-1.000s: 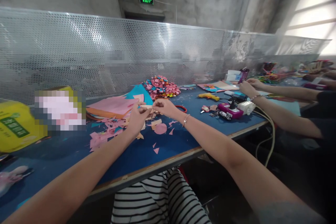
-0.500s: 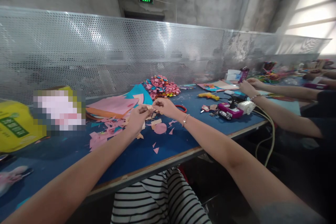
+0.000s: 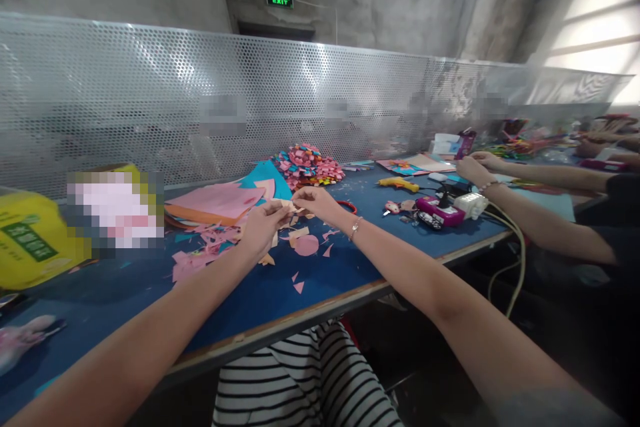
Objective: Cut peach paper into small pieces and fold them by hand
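Note:
My left hand [image 3: 263, 227] and my right hand [image 3: 315, 202] meet above the blue table [image 3: 280, 300], fingers pinched together on a small pale paper piece [image 3: 289, 205] between them. Beneath the hands lie pink paper scraps [image 3: 200, 250] and a pink paper circle [image 3: 305, 245]. A stack of pink and orange paper sheets [image 3: 213, 202] lies just behind my left hand. My right wrist wears a thin bracelet.
A heap of small folded coloured papers [image 3: 307, 163] sits behind my hands near a perforated metal screen [image 3: 210, 93]. A yellow glue gun [image 3: 397, 183], a magenta device [image 3: 440, 210] and a cable lie to the right. Another person's hands [image 3: 477, 165] work there. A yellow bag [image 3: 30, 237] stands at the left.
My hands stay together on the paper piece; the fingers shift only slightly. The view has barely moved.

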Demonstrator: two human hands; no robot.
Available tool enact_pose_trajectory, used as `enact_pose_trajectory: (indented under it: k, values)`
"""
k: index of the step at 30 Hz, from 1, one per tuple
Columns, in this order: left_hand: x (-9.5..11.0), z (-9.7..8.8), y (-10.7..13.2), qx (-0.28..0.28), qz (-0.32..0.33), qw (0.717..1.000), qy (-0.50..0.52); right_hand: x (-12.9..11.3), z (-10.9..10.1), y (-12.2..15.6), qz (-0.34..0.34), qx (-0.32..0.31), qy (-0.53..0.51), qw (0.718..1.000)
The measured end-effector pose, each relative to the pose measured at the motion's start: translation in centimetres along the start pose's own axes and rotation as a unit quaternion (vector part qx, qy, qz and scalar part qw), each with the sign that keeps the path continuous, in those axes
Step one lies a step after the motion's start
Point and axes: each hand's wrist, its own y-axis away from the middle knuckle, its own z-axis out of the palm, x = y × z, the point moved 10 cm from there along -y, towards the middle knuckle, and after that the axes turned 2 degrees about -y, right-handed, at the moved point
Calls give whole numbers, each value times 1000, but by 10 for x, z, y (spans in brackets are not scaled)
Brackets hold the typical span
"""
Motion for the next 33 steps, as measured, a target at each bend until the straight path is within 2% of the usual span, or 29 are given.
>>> enact_pose_trajectory:
  k: [5, 12, 22, 33]
  values:
    - [-2, 1, -1, -13, 3, 1000, 3, 7, 1, 1, 36, 9, -24, 999]
    - [-4, -1, -2, -9, -2, 1000, 12, 11, 1, -1, 46, 13, -74, 996]
    - [-5, 0, -3, -17, -6, 1000, 7, 10, 2, 1, 48, 9, -52, 997]
    - [-6, 1, -3, -24, -10, 1000, 8, 13, 3, -1, 57, 7, -78, 995]
